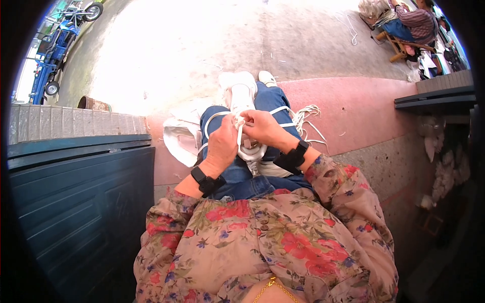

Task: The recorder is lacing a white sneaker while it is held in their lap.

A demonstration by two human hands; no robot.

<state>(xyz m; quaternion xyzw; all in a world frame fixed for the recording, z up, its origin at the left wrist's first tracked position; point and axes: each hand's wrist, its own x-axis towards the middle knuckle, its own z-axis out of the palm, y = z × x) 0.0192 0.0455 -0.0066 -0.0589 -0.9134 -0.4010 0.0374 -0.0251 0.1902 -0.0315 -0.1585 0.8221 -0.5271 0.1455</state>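
Note:
A white shoe (241,93) lies lengthwise between my jeans-clad knees, its toe pointing away from me. Over the shoe's opening, my left hand (221,145) and my right hand (266,129) meet with bent, pinching fingers. Both are closed on a white shoelace (239,132) that hangs down between them. Lace loops curve out to each side, one over my left knee and one past my right thigh. Beside my right leg hangs a bunch of loose white laces (307,117). The exact fingertip grip is partly hidden.
White cloth or a bag (178,140) lies by my left leg. Dark blue doors (83,202) stand at left, with a dark panel (437,100) at right. Another person (417,24) sits on a wooden chair (396,48) at far right. A blue vehicle (53,53) and brown pot (94,104) are far left.

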